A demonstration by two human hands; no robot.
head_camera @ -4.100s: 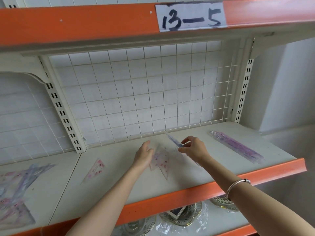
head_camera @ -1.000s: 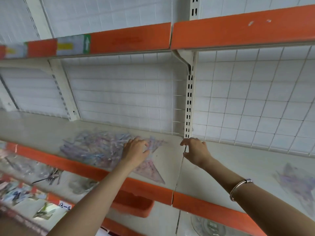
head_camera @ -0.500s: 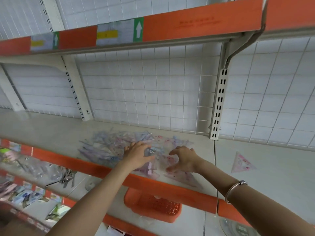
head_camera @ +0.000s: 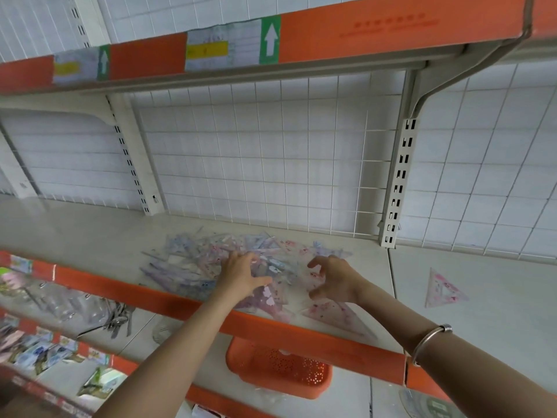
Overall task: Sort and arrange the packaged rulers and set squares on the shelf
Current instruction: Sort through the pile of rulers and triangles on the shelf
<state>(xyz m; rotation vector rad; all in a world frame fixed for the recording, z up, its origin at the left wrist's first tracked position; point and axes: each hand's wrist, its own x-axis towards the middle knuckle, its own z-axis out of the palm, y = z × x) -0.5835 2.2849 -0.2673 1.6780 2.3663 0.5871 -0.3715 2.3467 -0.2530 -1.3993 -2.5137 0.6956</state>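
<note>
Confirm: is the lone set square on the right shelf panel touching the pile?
No, the lone set square lies by itself on bare shelf, clearly right of the pile.

The pile of packaged rulers and set squares [head_camera: 229, 263] lies on the shelf [head_camera: 90, 233]; a lone set square [head_camera: 443, 289] lies well right; a basket [head_camera: 280, 369] sits below.

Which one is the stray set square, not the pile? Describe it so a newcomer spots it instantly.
Find the slotted white post at the back of the shelf. Right of it, one pink-patterned set square lies alone. All the others crowd together in the pile left of the post.
</note>
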